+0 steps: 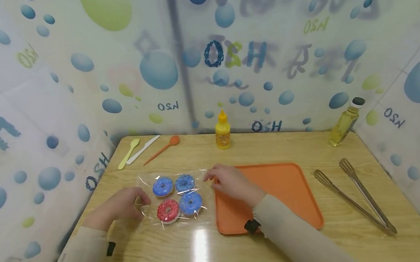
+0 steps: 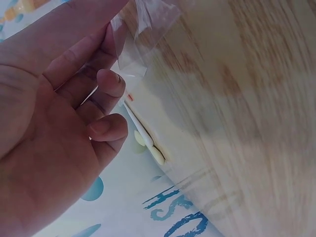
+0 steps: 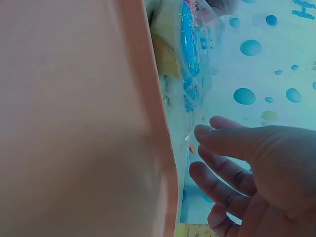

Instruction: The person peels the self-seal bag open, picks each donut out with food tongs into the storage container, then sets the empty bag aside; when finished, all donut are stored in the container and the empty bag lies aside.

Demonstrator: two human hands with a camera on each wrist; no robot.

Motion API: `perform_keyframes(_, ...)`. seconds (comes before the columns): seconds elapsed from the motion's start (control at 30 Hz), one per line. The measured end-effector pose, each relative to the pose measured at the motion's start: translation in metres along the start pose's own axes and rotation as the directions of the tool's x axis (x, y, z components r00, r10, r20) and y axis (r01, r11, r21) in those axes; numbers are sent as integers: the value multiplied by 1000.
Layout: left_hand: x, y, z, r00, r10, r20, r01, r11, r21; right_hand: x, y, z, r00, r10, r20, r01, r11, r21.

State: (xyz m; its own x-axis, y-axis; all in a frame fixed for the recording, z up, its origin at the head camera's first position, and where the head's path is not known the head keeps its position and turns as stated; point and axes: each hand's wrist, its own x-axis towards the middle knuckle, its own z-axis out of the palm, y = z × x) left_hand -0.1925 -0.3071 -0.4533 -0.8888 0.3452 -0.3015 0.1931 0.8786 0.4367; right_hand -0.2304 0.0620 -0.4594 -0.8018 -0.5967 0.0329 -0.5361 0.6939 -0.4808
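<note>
A clear plastic packet lies on the table with several toy donuts inside: blue donuts [image 1: 191, 203] and one red donut [image 1: 168, 211], all with sprinkles. My left hand [image 1: 128, 204] is at the packet's left edge, its fingers bent and thumb apart from them. In the left wrist view, clear plastic [image 2: 143, 37] shows beside the fingers of that hand [image 2: 64, 98]; its thumb tip runs out of frame. Beyond the packet's right edge, my right hand [image 1: 233, 183] hovers over the left rim of an orange tray [image 1: 275, 196], fingers loosely bent and holding nothing.
Along the back stand a yellow squeeze bottle [image 1: 223, 134] and a bottle of yellow liquid [image 1: 344, 125]. A yellow spoon [image 1: 127, 155], a white knife [image 1: 142, 150] and an orange spoon [image 1: 163, 149] lie back left. Metal tongs [image 1: 362, 201] lie spread at right. Patterned walls enclose the table.
</note>
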Motion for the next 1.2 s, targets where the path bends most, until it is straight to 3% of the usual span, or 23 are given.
perform_keyframes(0.43, 3, 2, 0, 999, -36, 16, 36, 999, 15, 12, 0, 9, 1000, 12, -10, -13, 1000, -7)
perform_keyframes(0.97, 2, 4, 0, 998, -56, 29, 55, 998, 13, -3, 8, 6, 997, 27, -73, -33, 996, -80)
perform_keyframes(1.2, 3, 1, 1, 999, -34, 19, 33, 999, 21, -10, 9, 2, 995, 62, -78, -69, 994, -83)
